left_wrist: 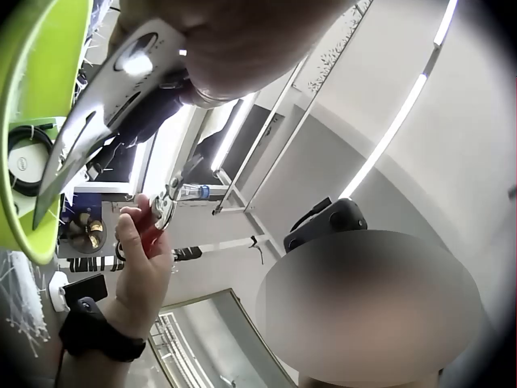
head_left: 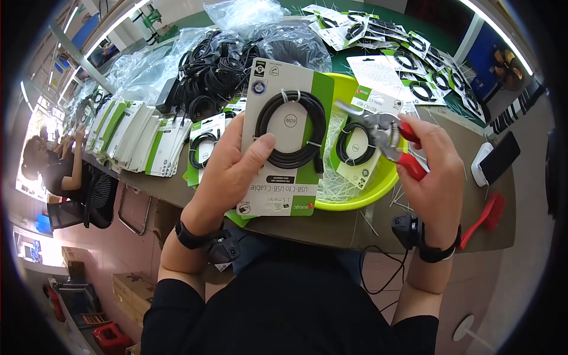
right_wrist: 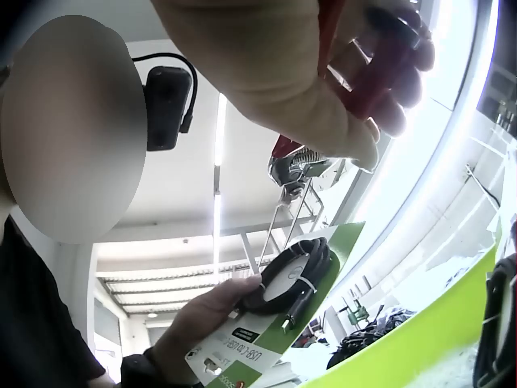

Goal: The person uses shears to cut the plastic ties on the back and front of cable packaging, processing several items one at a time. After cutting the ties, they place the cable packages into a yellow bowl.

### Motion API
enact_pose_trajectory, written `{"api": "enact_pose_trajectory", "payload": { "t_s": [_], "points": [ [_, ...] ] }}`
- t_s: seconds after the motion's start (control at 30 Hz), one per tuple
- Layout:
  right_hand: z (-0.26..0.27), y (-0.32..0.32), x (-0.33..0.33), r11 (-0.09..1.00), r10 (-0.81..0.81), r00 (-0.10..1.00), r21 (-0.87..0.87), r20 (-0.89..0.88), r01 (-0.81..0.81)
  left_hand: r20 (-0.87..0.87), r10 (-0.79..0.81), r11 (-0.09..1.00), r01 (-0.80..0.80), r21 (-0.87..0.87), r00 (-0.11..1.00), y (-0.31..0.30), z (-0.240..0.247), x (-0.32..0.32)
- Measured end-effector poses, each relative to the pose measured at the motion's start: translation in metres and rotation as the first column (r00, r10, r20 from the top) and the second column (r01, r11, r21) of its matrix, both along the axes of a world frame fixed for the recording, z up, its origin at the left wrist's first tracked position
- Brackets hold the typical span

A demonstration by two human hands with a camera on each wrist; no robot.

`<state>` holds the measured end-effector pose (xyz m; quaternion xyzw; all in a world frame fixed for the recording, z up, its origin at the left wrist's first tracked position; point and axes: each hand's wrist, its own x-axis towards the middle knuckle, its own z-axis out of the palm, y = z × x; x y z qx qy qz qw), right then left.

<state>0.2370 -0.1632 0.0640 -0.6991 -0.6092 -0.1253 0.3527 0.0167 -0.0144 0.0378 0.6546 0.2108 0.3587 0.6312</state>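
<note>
My left hand (head_left: 228,168) holds a white and green card (head_left: 251,121) upright, thumb across its front. White ties bind a coiled black USB-C cable (head_left: 319,121) onto this card; the right wrist view also shows the cable (right_wrist: 317,263) from below. In my right hand (head_left: 436,171) are pruning shears (head_left: 387,135) with red handles, fingers wrapped round the grips. Their metal blades point left, a short way from the card's right edge. Below them, a second carded cable (head_left: 356,145) lies in a yellow-green basin (head_left: 390,188) among thin white strips.
Several blank cards (head_left: 133,133) stand in a row on the left. Behind are a heap of black cables (head_left: 207,71) and plastic bags (head_left: 296,44). Finished-looking carded cables (head_left: 420,89) pile up at the back right. A red brush (head_left: 488,214) and a phone (head_left: 500,158) lie on the right.
</note>
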Motion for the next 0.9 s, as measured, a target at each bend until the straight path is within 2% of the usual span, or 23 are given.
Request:
{"api": "enact_pose_trajectory", "payload": {
  "t_s": [0.07, 0.13, 0.33, 0.47, 0.63, 0.7, 0.73, 0.8, 0.83, 0.9],
  "points": [
    [0.001, 0.001, -0.004, 1.0, -0.006, 0.999, 0.0, 0.048, 0.006, -0.05, 0.017, 0.989, -0.01, 0.147, 0.999, -0.002, -0.001, 0.001],
    [0.001, 0.004, -0.009, 1.0, -0.01, 0.989, -0.005, 0.145, 0.011, -0.076, 0.026, 0.978, -0.01, 0.209, 0.997, -0.003, -0.002, 0.0],
    [0.004, 0.007, -0.015, 1.0, -0.024, 0.985, 0.02, 0.172, 0.021, -0.156, 0.154, 0.867, -0.057, 0.495, 0.976, -0.012, -0.001, -0.003],
    [0.014, 0.002, -0.017, 1.0, -0.014, 0.977, -0.01, 0.211, 0.016, -0.222, 0.221, 0.782, -0.037, 0.622, 0.95, -0.022, 0.011, -0.008],
    [0.033, -0.01, -0.016, 0.994, 0.011, 0.964, -0.104, 0.264, 0.017, -0.297, 0.256, 0.754, 0.002, 0.656, 0.92, -0.032, 0.022, -0.01],
    [0.034, -0.012, -0.012, 0.991, 0.019, 0.959, -0.132, 0.282, 0.019, -0.305, 0.251, 0.712, 0.038, 0.701, 0.919, -0.032, 0.025, -0.011],
    [0.03, -0.01, -0.006, 0.985, 0.122, 0.986, -0.135, 0.116, -0.106, -0.309, 0.248, 0.689, 0.057, 0.723, 0.918, -0.033, 0.027, -0.011],
    [0.023, -0.004, 0.004, 0.937, 0.319, 0.925, -0.08, -0.209, -0.341, -0.317, 0.232, 0.694, 0.072, 0.716, 0.919, -0.035, 0.031, -0.008],
    [0.021, 0.001, 0.001, 0.938, 0.314, 0.927, -0.082, -0.205, -0.336, -0.328, 0.22, 0.703, 0.084, 0.706, 0.918, -0.036, 0.031, -0.006],
    [0.015, 0.014, -0.018, 0.916, 0.362, 0.911, 0.258, -0.196, -0.308, -0.347, 0.194, 0.715, 0.11, 0.69, 0.918, -0.041, 0.031, -0.003]
  ]
}}
